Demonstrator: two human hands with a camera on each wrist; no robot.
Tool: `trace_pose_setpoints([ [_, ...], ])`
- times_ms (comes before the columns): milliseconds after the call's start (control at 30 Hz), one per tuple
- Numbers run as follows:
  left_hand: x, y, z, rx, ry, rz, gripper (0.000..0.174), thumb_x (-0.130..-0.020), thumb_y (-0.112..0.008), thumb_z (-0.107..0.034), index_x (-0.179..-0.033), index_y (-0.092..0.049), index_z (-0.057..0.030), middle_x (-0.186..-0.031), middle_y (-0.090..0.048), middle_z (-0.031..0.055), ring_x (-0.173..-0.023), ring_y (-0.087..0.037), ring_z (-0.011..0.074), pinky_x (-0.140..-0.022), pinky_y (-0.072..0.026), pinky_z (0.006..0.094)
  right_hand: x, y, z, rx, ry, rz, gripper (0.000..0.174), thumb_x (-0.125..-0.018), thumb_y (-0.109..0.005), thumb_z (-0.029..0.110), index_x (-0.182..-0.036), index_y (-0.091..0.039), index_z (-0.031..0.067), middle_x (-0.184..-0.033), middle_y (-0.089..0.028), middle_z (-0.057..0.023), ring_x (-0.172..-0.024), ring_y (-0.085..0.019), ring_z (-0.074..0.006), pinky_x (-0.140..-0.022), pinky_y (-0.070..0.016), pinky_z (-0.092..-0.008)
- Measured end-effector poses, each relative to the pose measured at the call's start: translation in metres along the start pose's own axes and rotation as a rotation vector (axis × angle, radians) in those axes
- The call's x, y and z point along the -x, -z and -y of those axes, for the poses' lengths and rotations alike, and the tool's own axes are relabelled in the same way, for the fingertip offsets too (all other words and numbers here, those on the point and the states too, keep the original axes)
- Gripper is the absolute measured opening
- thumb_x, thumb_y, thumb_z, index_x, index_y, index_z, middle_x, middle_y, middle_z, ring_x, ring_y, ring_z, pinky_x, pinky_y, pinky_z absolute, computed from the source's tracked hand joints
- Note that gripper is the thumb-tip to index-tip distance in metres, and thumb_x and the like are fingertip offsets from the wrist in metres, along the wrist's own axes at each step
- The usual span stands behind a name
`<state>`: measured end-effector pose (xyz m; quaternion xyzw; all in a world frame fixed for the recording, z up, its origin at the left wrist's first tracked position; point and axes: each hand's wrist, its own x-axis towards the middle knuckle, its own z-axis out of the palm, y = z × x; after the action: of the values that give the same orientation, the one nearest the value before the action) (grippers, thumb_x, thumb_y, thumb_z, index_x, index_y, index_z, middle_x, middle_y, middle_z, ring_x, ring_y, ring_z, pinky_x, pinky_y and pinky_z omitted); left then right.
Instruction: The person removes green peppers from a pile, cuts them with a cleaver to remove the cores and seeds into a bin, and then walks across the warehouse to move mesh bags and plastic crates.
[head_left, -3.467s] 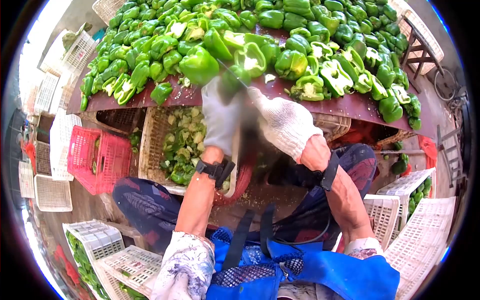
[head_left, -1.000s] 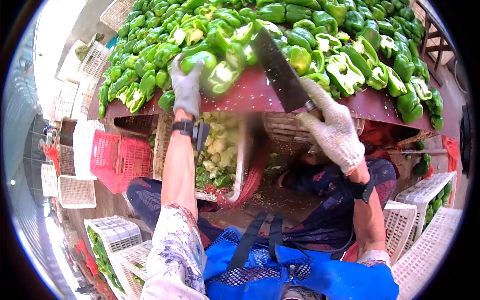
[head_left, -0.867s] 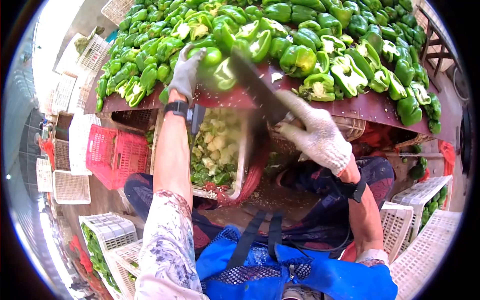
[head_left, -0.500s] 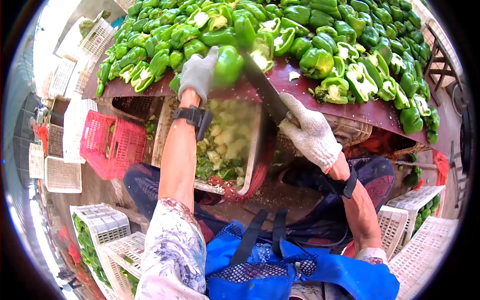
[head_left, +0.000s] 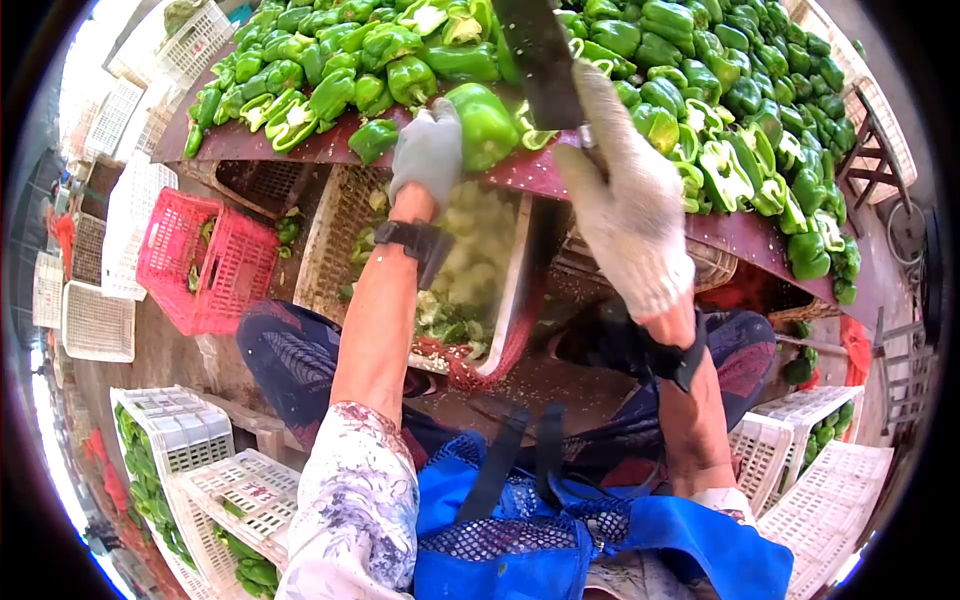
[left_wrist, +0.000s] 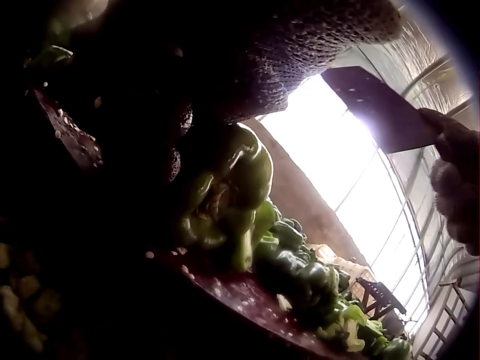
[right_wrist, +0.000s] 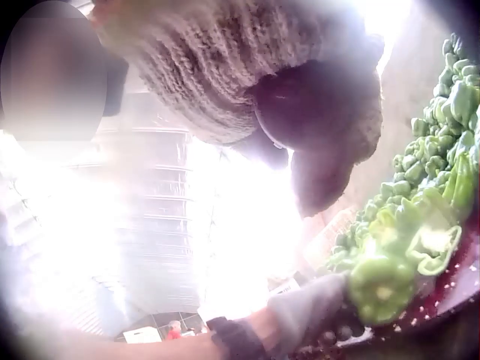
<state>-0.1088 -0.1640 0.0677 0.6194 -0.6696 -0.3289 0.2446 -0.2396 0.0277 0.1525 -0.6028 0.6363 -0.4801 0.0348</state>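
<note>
My left hand [head_left: 428,150], in a grey glove, grips a whole green bell pepper [head_left: 484,125] from its left side, at the table's front edge. In the left wrist view the lobed end of that pepper [left_wrist: 244,169] shows below the gloved fingers. A white knit glove covers my right hand [head_left: 630,190], which holds a dark, broad-bladed cleaver [head_left: 540,65] by the handle. Its blade is raised up and away, to the right of the pepper. The left wrist view shows the cleaver [left_wrist: 379,109] against the bright background. My right fingers hide most of the handle.
A large heap of bell peppers [head_left: 665,25], some halved, covers the dark red table [head_left: 330,145]. Under its front edge stands a crate [head_left: 515,290] of pepper cores and scraps. A pink crate [head_left: 205,265] is at left; white crates [head_left: 200,430] surround my legs.
My left hand took the pepper from the pile and brought it right, to the table's front edge. The cleaver, low beside the pepper half a second ago, has swung upward. A cut half lies behind.
</note>
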Motion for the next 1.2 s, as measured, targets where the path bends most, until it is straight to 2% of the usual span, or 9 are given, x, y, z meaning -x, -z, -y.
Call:
trace_pose_setpoints([
  [167, 0.004, -0.003, 0.004, 0.045, -0.083, -0.075, 0.062, -0.106, -0.031, -0.045, -0.12, -0.064, 0.0057, -0.118, -0.064, 0.0374, -0.116, -0.06, 0.0515, -0.101, -0.0462, 0.0533, -0.002, -0.062, -0.022, 0.407, -0.064, 0.479, 0.028, -0.102, -0.041, 0.014, -0.123, -0.052, -0.0016, -0.084, -0.07, -0.0256, -0.08, -0.07, -0.0427, -0.067, -0.0544, -0.051],
  [367, 0.01, -0.015, 0.024, 0.358, -0.06, -0.118, 0.053, -0.106, -0.044, -0.041, -0.123, -0.065, 0.0046, -0.11, -0.069, 0.0283, -0.102, -0.065, 0.0425, -0.088, -0.0501, 0.046, -0.022, -0.063, -0.032, 0.394, -0.057, 0.589, 0.052, -0.094, -0.056, 0.011, -0.143, -0.045, 0.0003, -0.089, -0.068, -0.0296, -0.081, -0.068, -0.0451, -0.069, -0.053, -0.0517],
  [533, 0.022, -0.012, 0.054, 0.602, -0.061, -0.364, 0.029, -0.105, -0.057, -0.022, -0.122, -0.063, 0.0007, -0.088, -0.065, 0.004, -0.061, -0.059, 0.0117, -0.056, -0.0515, 0.0264, 0.0, -0.044, -0.051, -0.036, -0.184, 0.217, 0.057, -0.092, -0.07, 0.014, -0.146, -0.053, 0.0102, -0.088, -0.065, -0.0119, -0.072, -0.061, -0.0203, -0.069, -0.0525, -0.0341],
  [700, 0.029, 0.001, 0.055, 0.23, -0.287, -0.767, 0.041, -0.104, -0.061, -0.032, -0.127, -0.062, 0.002, -0.146, -0.05, 0.0214, -0.129, -0.051, 0.0289, -0.108, -0.0448, 0.0438, -0.011, -0.005, -0.05, 0.03, -0.207, 0.088, 0.061, -0.09, -0.072, 0.004, -0.147, -0.053, 0.009, -0.075, -0.051, -0.0021, -0.065, -0.048, -0.0131, -0.061, -0.0464, -0.0303],
  [767, 0.025, -0.004, 0.043, 0.637, -0.229, -0.499, 0.075, -0.099, -0.06, -0.057, -0.149, -0.046, -0.0028, -0.16, -0.032, 0.0271, -0.149, -0.031, 0.0385, -0.123, -0.0279, 0.0523, -0.011, 0.004, -0.062, 0.075, -0.088, 0.067, 0.063, -0.088, -0.072, 0.004, -0.147, -0.053, 0.0094, -0.075, -0.051, -0.004, -0.064, -0.048, -0.0148, -0.061, -0.0462, -0.0304],
  [833, 0.028, -0.016, 0.039, 0.119, -0.254, -0.429, 0.098, -0.088, -0.061, -0.075, -0.153, -0.04, -0.0042, -0.163, -0.027, 0.028, -0.152, -0.025, 0.0404, -0.124, -0.0222, 0.0598, -0.006, 0.005, -0.057, 0.17, -0.265, 0.128, 0.062, -0.087, -0.071, 0.004, -0.146, -0.053, 0.007, -0.079, -0.058, -0.0087, -0.068, -0.057, -0.0175, -0.065, -0.0502, -0.0318],
  [900, 0.039, -0.033, 0.03, -0.046, -0.301, -0.409, 0.119, -0.074, -0.066, -0.086, -0.157, -0.035, -0.0066, -0.165, -0.023, 0.0264, -0.15, -0.025, 0.0462, -0.123, -0.016, 0.0642, 0.015, -0.02, -0.089, 0.336, 0.057, -0.001, 0.064, -0.087, -0.071, 0.006, -0.148, -0.051, 0.0085, -0.087, -0.066, -0.0132, -0.072, -0.066, -0.0239, -0.067, -0.0545, -0.0344],
  [1067, 0.016, -0.064, 0.018, -0.435, -0.227, -0.474, 0.119, -0.07, -0.07, -0.084, -0.162, -0.031, -0.0206, -0.165, -0.025, 0.0211, -0.145, -0.024, 0.0589, -0.119, -0.0175, 0.0693, 0.002, -0.043, -0.069, 0.692, -0.087, 0.3, 0.074, -0.089, -0.063, 0.013, -0.158, -0.035, 0.017, -0.086, -0.062, -0.0199, -0.056, -0.061, -0.037, -0.049, -0.0519, -0.0468],
  [1200, -0.019, -0.051, -0.002, -0.515, -0.091, -0.382, 0.117, -0.069, -0.068, -0.087, -0.162, -0.029, -0.0281, -0.165, -0.026, 0.0219, -0.142, -0.024, 0.066, -0.115, -0.0225, 0.0727, -0.03, -0.049, -0.081, 0.615, -0.068, 0.424, 0.06, -0.095, -0.051, 0.007, -0.153, -0.037, 0.007, -0.089, -0.067, -0.0263, -0.068, -0.069, -0.0427, -0.059, -0.0551, -0.0523],
])
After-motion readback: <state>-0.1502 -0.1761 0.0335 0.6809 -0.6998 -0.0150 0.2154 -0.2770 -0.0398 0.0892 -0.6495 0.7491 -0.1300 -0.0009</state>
